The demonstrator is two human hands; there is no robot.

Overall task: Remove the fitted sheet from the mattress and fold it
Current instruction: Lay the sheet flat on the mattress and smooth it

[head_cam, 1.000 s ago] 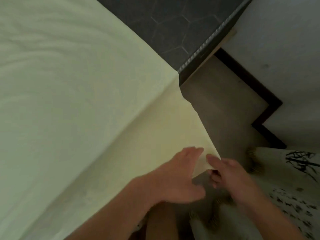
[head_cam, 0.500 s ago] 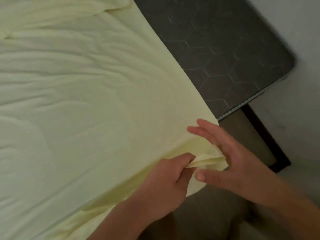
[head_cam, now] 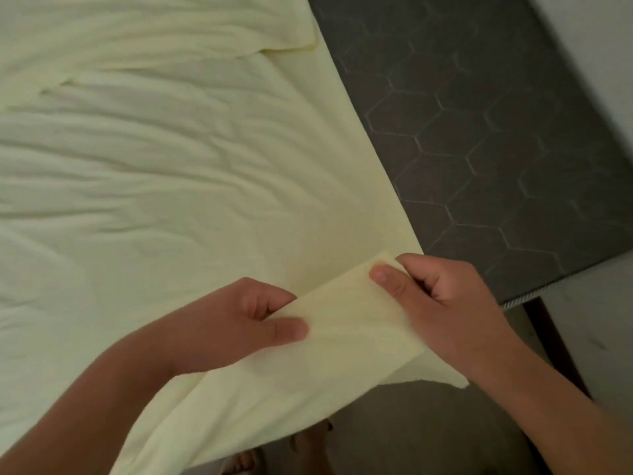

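You have one pale yellow fitted sheet and one dark mattress with a hexagon pattern. Two hands are in view, your left hand and your right hand, and one bare foot shows on the floor

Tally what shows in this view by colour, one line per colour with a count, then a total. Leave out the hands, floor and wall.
Pale yellow: 1, the fitted sheet, its corner pinched by the left hand and the right hand.
Dark grey: 1, the mattress with a hexagon quilt pattern, bared on the right.
Total: 2
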